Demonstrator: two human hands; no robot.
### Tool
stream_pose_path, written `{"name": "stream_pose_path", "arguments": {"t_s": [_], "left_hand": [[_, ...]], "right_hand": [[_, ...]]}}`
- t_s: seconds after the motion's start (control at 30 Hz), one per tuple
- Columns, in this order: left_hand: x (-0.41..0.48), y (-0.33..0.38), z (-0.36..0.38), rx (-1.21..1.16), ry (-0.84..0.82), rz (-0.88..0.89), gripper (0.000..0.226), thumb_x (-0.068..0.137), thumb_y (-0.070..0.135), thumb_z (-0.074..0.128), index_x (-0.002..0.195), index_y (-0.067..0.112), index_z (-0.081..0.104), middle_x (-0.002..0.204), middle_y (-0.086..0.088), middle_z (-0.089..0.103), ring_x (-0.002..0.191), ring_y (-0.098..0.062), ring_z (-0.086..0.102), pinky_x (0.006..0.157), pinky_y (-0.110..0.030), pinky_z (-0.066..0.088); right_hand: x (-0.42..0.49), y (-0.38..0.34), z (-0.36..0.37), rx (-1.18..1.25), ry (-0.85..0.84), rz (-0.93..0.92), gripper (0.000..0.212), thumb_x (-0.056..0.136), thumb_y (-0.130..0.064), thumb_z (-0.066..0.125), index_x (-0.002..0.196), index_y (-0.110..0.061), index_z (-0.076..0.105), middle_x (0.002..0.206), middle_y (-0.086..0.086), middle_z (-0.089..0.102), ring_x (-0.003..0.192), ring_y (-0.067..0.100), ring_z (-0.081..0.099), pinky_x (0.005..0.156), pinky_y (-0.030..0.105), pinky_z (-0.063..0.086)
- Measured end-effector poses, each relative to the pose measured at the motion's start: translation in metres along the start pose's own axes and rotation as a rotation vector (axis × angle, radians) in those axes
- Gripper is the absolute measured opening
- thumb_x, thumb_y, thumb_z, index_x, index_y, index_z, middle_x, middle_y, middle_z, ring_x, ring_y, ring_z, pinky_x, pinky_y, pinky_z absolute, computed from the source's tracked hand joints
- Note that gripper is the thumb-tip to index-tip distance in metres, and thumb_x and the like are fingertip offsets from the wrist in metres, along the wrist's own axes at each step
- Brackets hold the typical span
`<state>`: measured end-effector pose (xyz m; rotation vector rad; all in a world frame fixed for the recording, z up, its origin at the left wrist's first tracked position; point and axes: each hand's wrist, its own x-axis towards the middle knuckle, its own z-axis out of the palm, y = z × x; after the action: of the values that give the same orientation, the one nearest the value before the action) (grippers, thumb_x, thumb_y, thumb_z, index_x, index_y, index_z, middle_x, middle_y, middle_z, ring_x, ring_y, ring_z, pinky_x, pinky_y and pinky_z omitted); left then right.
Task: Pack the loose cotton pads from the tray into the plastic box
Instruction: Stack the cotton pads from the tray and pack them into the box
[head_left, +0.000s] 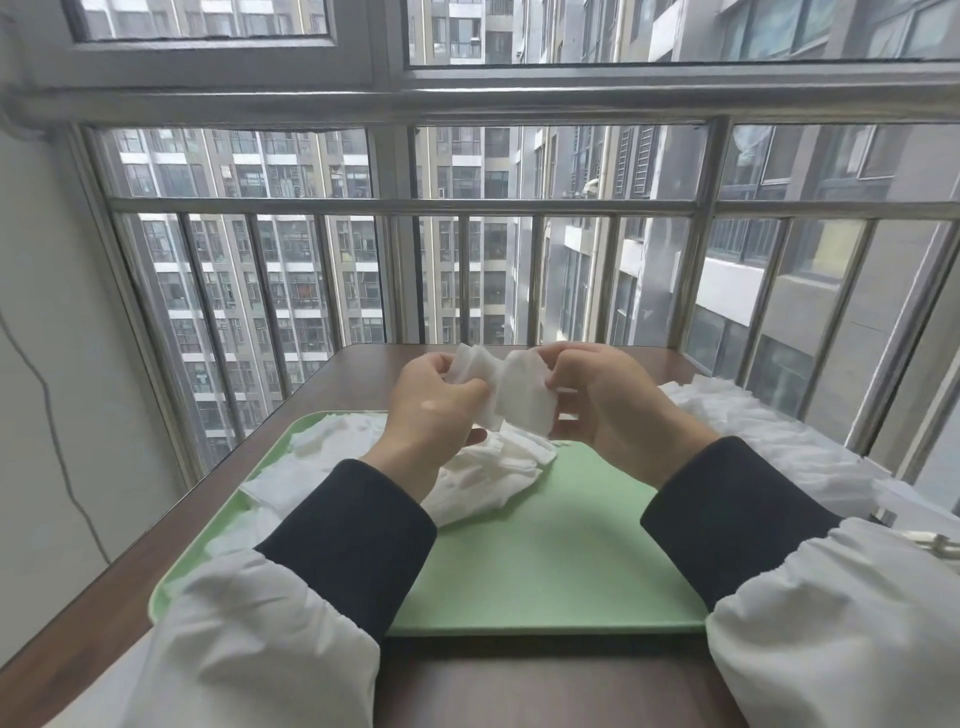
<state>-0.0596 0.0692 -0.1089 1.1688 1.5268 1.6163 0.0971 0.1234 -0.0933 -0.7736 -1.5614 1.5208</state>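
cotton pads (522, 397) are being held up between the two hands, a small bunch in each. the left hand (431, 410) is pinching its few pads between thumb and curled fingers. the right hand (613, 410) is gripping a thicker stack the same way, and the two bunches are touching edge to edge between the hands. below the left hand and wrist a loose heap of pads (483, 475) is lying on the green tray (545, 561), with more spreading out to the left of that wrist toward the tray's far corner. under the right forearm the tray is showing bare. beyond the right wrist, off the tray, what looks like the plastic box (779, 447) is sitting on the brown table (332, 374). it seems to be holding rows of white pads, though its walls are hard to make out. judging by this, the packing is partway along: a good share appears boxed and a fair heap is waiting. the pads are looking soft, thin, matte and squarish with rounded corners, flexing in the grip. the tray is looking smooth, flat and rigid, with a low rim.
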Motion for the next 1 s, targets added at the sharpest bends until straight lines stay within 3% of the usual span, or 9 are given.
{"name": "stream_pose_path", "arguments": {"t_s": [0.07,0.2,0.4,0.53,0.63,0.73,0.83,0.9,1.0], "left_hand": [[-0.001,0.000,0.001,0.018,-0.053,-0.020,0.014,0.091,0.007,0.071,0.103,0.014,0.067,0.102,-0.009,0.070,0.084,-0.023,0.073,0.058,-0.026,0.060],[-0.004,0.002,0.004,-0.045,-0.172,-0.015,0.017,0.092,0.011,0.072,0.109,0.008,0.072,0.099,-0.012,0.076,0.072,-0.016,0.075,0.058,-0.024,0.057],[-0.005,0.002,0.005,-0.135,-0.222,-0.068,0.013,0.100,0.016,0.062,0.106,0.014,0.073,0.093,-0.007,0.078,0.078,-0.018,0.076,0.061,-0.025,0.058],[-0.005,0.004,0.005,-0.167,-0.214,-0.106,0.016,0.101,0.014,0.058,0.103,0.014,0.074,0.083,-0.003,0.078,0.075,-0.017,0.076,0.060,-0.027,0.058],[-0.006,0.006,0.005,-0.183,-0.194,-0.128,0.019,0.102,0.014,0.054,0.104,0.012,0.073,0.086,-0.008,0.076,0.072,-0.017,0.076,0.059,-0.028,0.058],[-0.007,0.009,0.007,-0.212,-0.165,-0.174,0.028,0.105,0.028,0.051,0.109,0.009,0.071,0.089,-0.012,0.074,0.068,-0.019,0.075,0.057,-0.030,0.058],[-0.008,0.009,0.005,-0.191,-0.195,-0.143,0.037,0.095,0.043,0.065,0.108,0.009,0.071,0.094,-0.012,0.076,0.075,-0.022,0.076,0.059,-0.030,0.058],[-0.010,0.007,0.004,-0.138,-0.186,-0.063,0.027,0.089,0.028,0.076,0.109,0.011,0.069,0.102,-0.013,0.075,0.081,-0.021,0.076,0.062,-0.027,0.059],[-0.009,0.008,-0.001,-0.162,-0.053,-0.019,0.014,0.090,0.010,0.071,0.103,0.015,0.066,0.108,-0.015,0.071,0.090,-0.025,0.075,0.061,-0.026,0.058]], "right_hand": [[-0.001,0.000,0.001,0.021,-0.061,-0.013,0.032,0.083,0.004,0.044,0.094,-0.005,0.073,0.092,0.017,0.060,0.077,0.030,0.054,0.058,0.033,0.049],[-0.003,0.000,0.002,-0.050,-0.095,-0.016,0.034,0.082,0.004,0.045,0.081,-0.011,0.075,0.082,0.013,0.057,0.059,0.019,0.048,0.047,0.026,0.043],[0.002,0.002,-0.003,-0.142,0.067,-0.062,0.022,0.086,0.002,0.052,0.093,-0.001,0.072,0.074,0.009,0.057,0.052,0.015,0.048,0.048,0.026,0.041],[0.002,0.004,-0.004,-0.213,0.138,-0.104,0.015,0.087,-0.003,0.059,0.083,-0.007,0.074,0.065,0.001,0.061,0.049,0.012,0.051,0.049,0.026,0.043],[0.002,0.005,-0.005,-0.268,0.174,-0.127,0.012,0.087,-0.007,0.065,0.080,-0.010,0.074,0.059,-0.005,0.063,0.049,0.009,0.053,0.049,0.024,0.046],[0.002,0.006,-0.005,-0.294,0.181,-0.140,0.006,0.086,-0.009,0.069,0.083,-0.007,0.075,0.062,-0.002,0.066,0.049,0.009,0.054,0.051,0.025,0.046],[0.001,0.006,-0.003,-0.299,0.183,-0.144,0.006,0.085,-0.011,0.070,0.085,-0.007,0.075,0.065,0.000,0.069,0.051,0.011,0.057,0.052,0.026,0.047],[0.000,0.005,-0.003,-0.305,0.185,-0.150,0.005,0.085,-0.010,0.070,0.084,-0.008,0.074,0.065,0.000,0.069,0.052,0.011,0.058,0.050,0.025,0.047],[0.001,0.006,-0.003,-0.352,0.242,-0.178,0.005,0.084,-0.008,0.068,0.083,-0.009,0.072,0.067,0.002,0.069,0.049,0.009,0.058,0.047,0.022,0.046]]}}
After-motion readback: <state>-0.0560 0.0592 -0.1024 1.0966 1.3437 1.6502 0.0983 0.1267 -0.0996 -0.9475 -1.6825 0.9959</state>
